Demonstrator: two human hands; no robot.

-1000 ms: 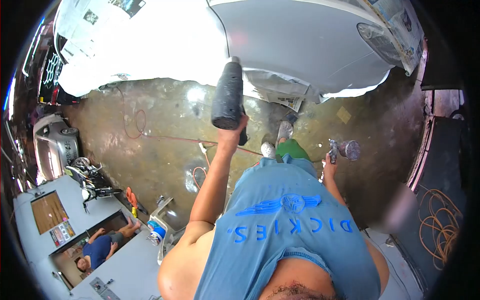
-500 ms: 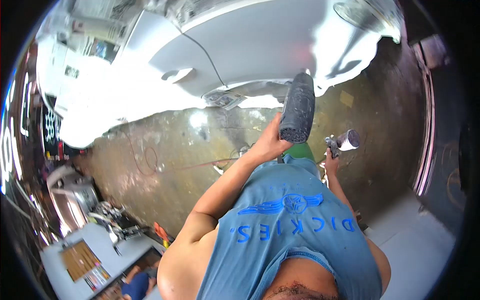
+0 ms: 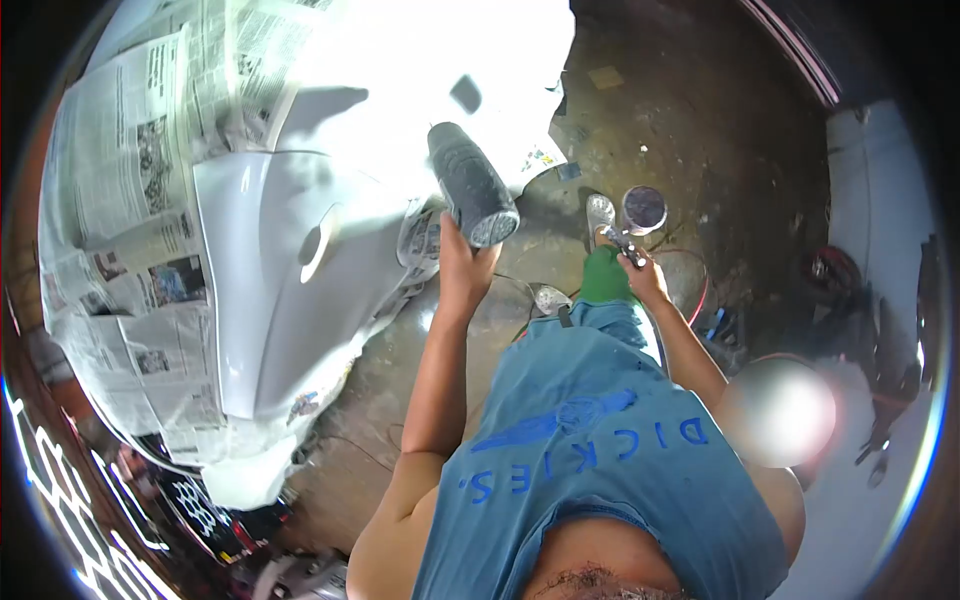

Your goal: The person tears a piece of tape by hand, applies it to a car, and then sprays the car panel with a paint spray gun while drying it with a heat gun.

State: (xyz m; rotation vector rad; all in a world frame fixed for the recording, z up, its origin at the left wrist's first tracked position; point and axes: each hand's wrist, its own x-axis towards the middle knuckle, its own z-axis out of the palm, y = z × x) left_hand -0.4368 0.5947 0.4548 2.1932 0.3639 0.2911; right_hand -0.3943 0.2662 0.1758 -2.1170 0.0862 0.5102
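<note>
My left hand (image 3: 467, 262) is closed round the handle of a black cylindrical tool (image 3: 468, 180), raised in front of the white car body (image 3: 285, 240). The tool's far end points at a brightly lit, overexposed part of the panel, apart from it as far as I can tell. Lower and to the right, my right hand (image 3: 646, 277) is wrapped round a metal spray gun (image 3: 622, 245). A round cup (image 3: 644, 210) is attached to the spray gun, held over the floor near my feet, away from the car.
Newspaper masking (image 3: 130, 250) covers much of the car at the left. A red hose (image 3: 703, 290) loops over the floor behind my right hand. Dark equipment (image 3: 832, 270) stands at the right beside a pale surface (image 3: 860, 190). Bright lights (image 3: 65, 500) show at the lower left.
My view has turned, bringing the newspaper-covered part of the car to the left. My left hand has moved left in view with the black tool. Both hands keep their holds.
</note>
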